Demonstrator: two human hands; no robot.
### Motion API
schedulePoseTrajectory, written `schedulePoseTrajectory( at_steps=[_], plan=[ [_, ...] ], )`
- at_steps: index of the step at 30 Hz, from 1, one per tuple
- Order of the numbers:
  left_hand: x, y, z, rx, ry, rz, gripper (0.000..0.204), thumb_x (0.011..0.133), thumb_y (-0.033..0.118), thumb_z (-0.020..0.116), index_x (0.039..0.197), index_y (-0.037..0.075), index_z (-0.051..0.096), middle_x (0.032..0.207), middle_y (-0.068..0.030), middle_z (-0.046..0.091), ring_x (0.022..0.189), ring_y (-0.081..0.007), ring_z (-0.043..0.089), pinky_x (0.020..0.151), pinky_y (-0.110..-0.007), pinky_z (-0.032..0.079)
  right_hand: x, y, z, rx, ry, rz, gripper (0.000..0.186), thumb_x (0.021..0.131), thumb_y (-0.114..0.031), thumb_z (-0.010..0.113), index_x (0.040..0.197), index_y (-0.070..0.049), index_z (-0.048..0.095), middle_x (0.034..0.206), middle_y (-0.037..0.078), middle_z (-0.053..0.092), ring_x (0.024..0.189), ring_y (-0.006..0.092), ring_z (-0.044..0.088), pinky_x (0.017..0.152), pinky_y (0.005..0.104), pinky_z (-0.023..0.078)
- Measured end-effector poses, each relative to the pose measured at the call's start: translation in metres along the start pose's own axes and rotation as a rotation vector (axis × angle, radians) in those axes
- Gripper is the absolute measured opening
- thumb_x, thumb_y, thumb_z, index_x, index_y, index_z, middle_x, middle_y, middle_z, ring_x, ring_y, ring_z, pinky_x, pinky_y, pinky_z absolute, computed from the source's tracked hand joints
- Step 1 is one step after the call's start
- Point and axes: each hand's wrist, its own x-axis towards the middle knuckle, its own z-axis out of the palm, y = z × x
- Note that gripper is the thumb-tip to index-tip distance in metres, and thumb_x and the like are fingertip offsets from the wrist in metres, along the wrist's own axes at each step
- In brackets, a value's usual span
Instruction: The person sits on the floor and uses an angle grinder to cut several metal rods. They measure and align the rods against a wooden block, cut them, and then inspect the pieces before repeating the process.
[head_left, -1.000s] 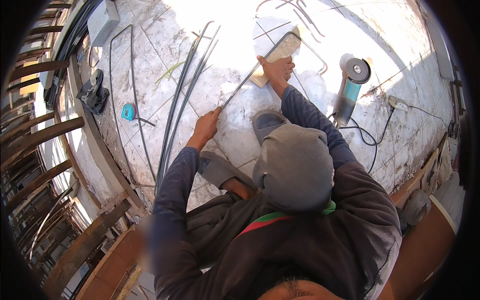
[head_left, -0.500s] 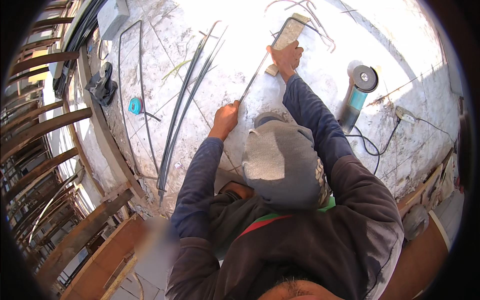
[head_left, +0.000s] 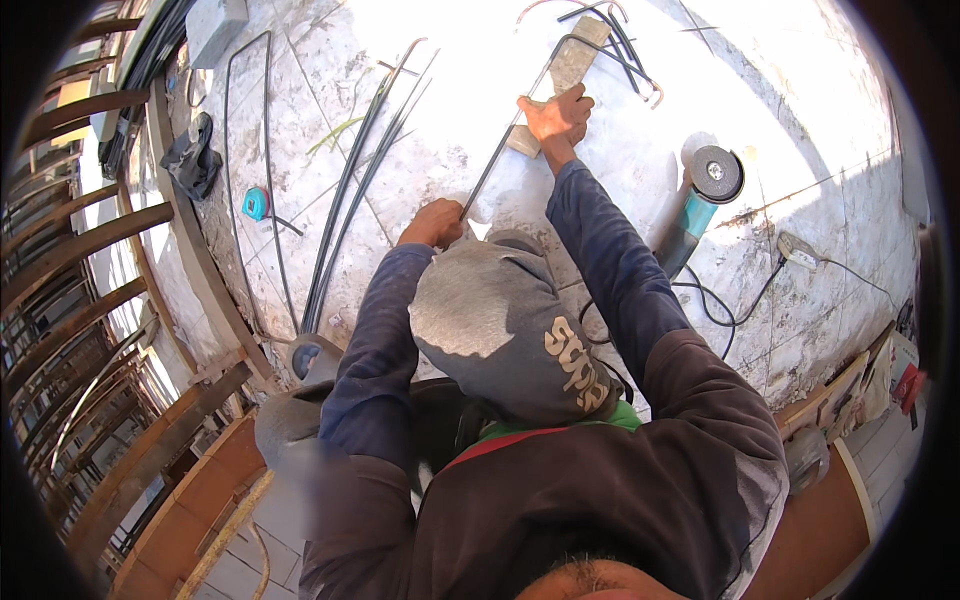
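A thin dark steel rod (head_left: 490, 173) slants across the pale floor, bent near its far end so that a short arm runs off to the right. My left hand (head_left: 432, 222) is closed around its near end, beside my grey-trousered knee (head_left: 500, 320). Farther up the rod, my right hand (head_left: 560, 118) is closed with the thumb at the rod and the fingers curled. It lies over a light brown block (head_left: 578, 62), whose middle it hides. The rod's bend crosses the block's far end.
Several straight rods (head_left: 355, 180) and a long bent rod (head_left: 229, 130) lie left, near a teal tape measure (head_left: 257, 204). Short bent rods (head_left: 625, 48) lie beyond the block. A teal angle grinder (head_left: 697, 212) and a corded socket (head_left: 797, 249) are at the right.
My left hand has come nearer and slightly left with the rod's end. My right hand still holds farther up. My knee has shifted left; another knee and shoe now show at the left.
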Motion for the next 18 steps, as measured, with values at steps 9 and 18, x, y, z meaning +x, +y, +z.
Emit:
schedulePoseTrajectory(
  at_steps=[9, 18],
  plan=[
    [0.006, 0.056, -0.039, -0.052, -0.354, -0.086, 0.025, 0.078, 0.012, 0.064, 0.097, -0.002, 0.071, 0.09, -0.0215, 0.07, 0.08, -0.0319, 0.069, 0.068, -0.041, 0.052, 0.006, 0.012, -0.015, 0.0, -0.078, -0.027, 0.091, 0.065, -0.043, 0.085, 0.124, 0.003, 0.033, 0.119, 0.022, 0.044, 0.11, 0.0372, 0.052, 0.083, 0.0422, 0.055],
    [0.01, 0.034, -0.027, -0.176, -0.759, -0.104, 0.027, 0.094, 0.012, 0.05, 0.1, -0.009, 0.066, 0.09, -0.0166, 0.073, 0.082, -0.0239, 0.072, 0.066, -0.036, 0.057, -0.019, 0.019, -0.021, 0.082, -0.171, -0.028, 0.098, 0.065, -0.047, 0.084, 0.128, 0.008, 0.034, 0.12, 0.027, 0.045, 0.111, 0.0416, 0.052, 0.087, 0.0495, 0.05]
  ],
)
